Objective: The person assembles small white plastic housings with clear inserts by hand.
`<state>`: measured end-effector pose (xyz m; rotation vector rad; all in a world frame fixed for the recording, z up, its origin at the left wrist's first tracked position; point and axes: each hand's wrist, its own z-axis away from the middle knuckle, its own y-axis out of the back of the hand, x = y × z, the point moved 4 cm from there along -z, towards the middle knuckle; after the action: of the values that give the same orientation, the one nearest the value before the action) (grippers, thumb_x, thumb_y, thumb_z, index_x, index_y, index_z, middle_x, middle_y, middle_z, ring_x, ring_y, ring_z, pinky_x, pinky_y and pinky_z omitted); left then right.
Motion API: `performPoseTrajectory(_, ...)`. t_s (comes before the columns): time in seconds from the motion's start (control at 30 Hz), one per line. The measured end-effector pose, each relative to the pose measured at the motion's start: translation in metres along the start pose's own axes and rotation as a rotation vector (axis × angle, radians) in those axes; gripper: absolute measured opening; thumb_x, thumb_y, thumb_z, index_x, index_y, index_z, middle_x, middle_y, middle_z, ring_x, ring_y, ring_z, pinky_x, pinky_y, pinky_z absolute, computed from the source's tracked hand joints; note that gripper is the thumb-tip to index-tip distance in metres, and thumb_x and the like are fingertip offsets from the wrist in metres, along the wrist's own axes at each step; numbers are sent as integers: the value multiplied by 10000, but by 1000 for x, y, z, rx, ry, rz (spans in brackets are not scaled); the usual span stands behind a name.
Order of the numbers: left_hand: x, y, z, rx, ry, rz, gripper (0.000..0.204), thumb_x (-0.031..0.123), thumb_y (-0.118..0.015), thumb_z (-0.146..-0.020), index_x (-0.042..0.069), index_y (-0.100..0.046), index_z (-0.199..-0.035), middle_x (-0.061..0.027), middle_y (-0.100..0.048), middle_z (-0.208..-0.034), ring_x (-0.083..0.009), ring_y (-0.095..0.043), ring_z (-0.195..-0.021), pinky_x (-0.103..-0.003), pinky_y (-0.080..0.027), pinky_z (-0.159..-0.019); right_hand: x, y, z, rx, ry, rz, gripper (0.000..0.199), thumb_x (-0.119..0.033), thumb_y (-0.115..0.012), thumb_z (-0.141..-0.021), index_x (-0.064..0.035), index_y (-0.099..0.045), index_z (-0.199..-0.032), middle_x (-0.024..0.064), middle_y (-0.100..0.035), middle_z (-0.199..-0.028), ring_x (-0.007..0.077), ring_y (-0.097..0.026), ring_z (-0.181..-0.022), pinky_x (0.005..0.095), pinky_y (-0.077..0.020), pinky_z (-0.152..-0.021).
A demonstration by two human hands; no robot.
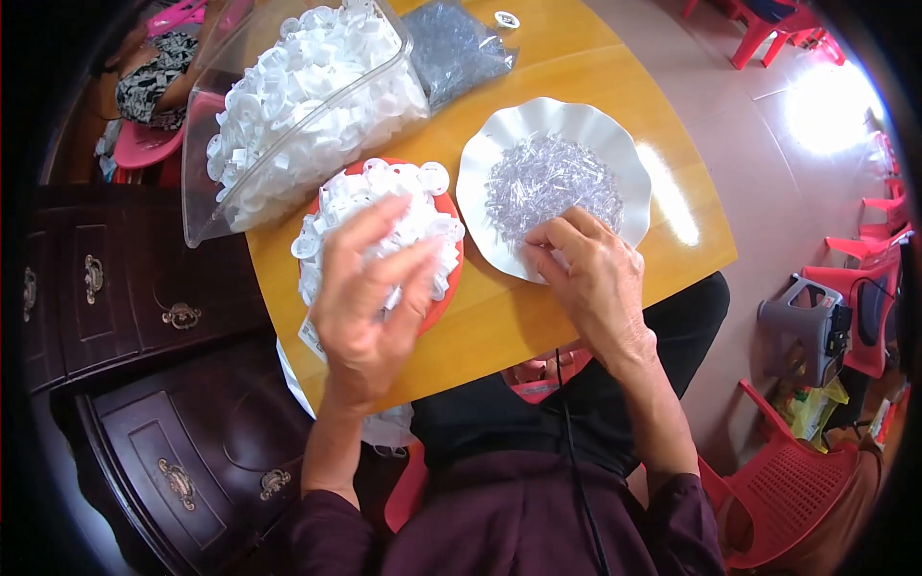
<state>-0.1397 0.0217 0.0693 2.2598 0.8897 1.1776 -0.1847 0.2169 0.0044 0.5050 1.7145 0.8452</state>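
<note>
My left hand hovers over a red plate heaped with small white plastic pieces, many with round ends. Its fingers are spread and slightly blurred, and nothing shows between them. At the near edge of a white scalloped plate, my right hand is bent with thumb and fingertips pinched together. Whatever sits in that pinch is too small or hidden to make out. A pile of short, thin, clear plastic sticks fills the middle of this plate, just beyond the right fingertips.
A large clear bin full of similar white pieces stands at the table's far left. Behind the plates lie a grey plastic bag and one round white piece. Dark drawers flank the left; red chairs stand right. Another person sits far left.
</note>
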Motion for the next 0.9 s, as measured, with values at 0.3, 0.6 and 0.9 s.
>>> performPoseTrajectory(0.3,18,-30,38,-146,310,337,220,-48,-720,-826,53,-723,-1021,-94,-690,-1092,-228,-662,-988,-331,-532,-823,4,0,2,-48,95,67,95,-175,-647,-874,-84,-630,-896,71,-615,-908,268,-635,-927,403,-525,-731)
performPoseTrajectory(0.6,17,-49,58,-141,512,521,187,-43,-668,-889,9,-695,-1067,-82,-678,-992,-152,-669,-904,-262,-529,-788,-1,18,15,32,104,-226,89,-115,-688,-873,-67,-629,-919,79,-646,-832,251,-644,-727,358,-505,-618)
performPoseTrajectory(0.9,13,-55,73,-86,851,990,206,-7,-621,-954,-15,-627,-1160,-57,-656,-1032,-88,-635,-874,-224,-514,-808,-16,13,35,-158,0,-671,90,-74,-723,-868,-24,-657,-903,56,-656,-820,119,-541,-559,260,-447,-525)
